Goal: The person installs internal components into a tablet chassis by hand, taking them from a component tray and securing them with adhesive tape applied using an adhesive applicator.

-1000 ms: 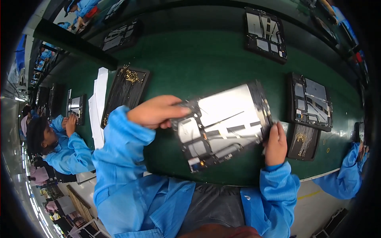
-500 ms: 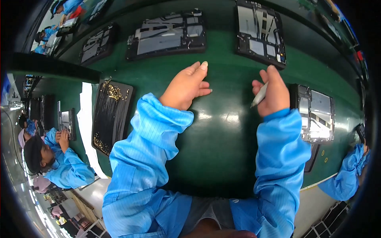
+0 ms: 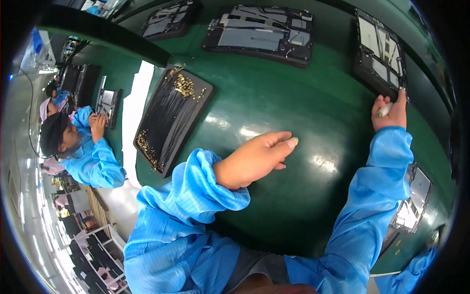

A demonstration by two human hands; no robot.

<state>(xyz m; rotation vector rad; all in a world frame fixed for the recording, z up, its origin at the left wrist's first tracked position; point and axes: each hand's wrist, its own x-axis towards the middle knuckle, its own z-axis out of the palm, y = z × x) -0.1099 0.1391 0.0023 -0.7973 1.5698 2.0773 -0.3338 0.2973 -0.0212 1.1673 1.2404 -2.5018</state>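
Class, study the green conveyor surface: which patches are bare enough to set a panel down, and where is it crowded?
Bare green belt lies between the left hand, the black tray of gold-tipped cables and the right hand. Crowded: the far edge, where the long black open-backed panel and a square black panel sit.

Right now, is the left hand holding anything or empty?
Empty. The left hand lies flat on the bare green belt, fingers stretched out, nothing under or in them.

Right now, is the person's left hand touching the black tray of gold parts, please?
Apart. The head view shows the left hand lying on the green belt, with bare belt between it and the tray.
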